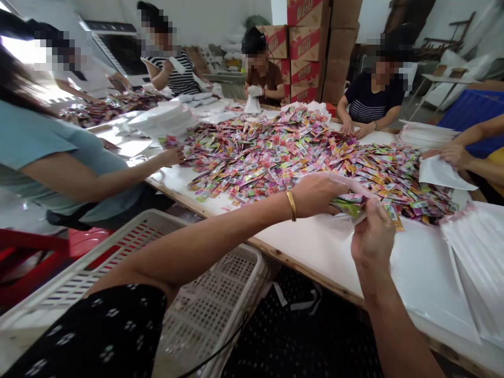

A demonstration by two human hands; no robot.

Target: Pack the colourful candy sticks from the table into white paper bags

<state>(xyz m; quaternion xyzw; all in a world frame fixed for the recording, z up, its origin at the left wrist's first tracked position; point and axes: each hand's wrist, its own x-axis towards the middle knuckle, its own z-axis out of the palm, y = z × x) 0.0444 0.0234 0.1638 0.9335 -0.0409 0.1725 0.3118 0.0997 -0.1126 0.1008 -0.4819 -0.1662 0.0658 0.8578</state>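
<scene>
My left hand (318, 195), with a gold bangle at the wrist, reaches in at the mouth of a thin whitish plastic bag (342, 224). Its fingers close on small shiny packets (350, 206), green and pink, which lie partly inside the bag. At the bag's right side my right hand (373, 231) grips the edge, thumb up against the packets. The bag's far side and some of my fingertips are hidden. Just beyond both hands spreads a large heap of colourful small packets (268, 152) on the white table (291, 236).
A stack of white bags (476, 257) lies to the right. Below the table edge stands a white plastic crate (212, 294). Several co-workers sit or stand around the table; one person's hand (171, 156) holds packets at the left. Cardboard boxes (305, 47) are piled behind.
</scene>
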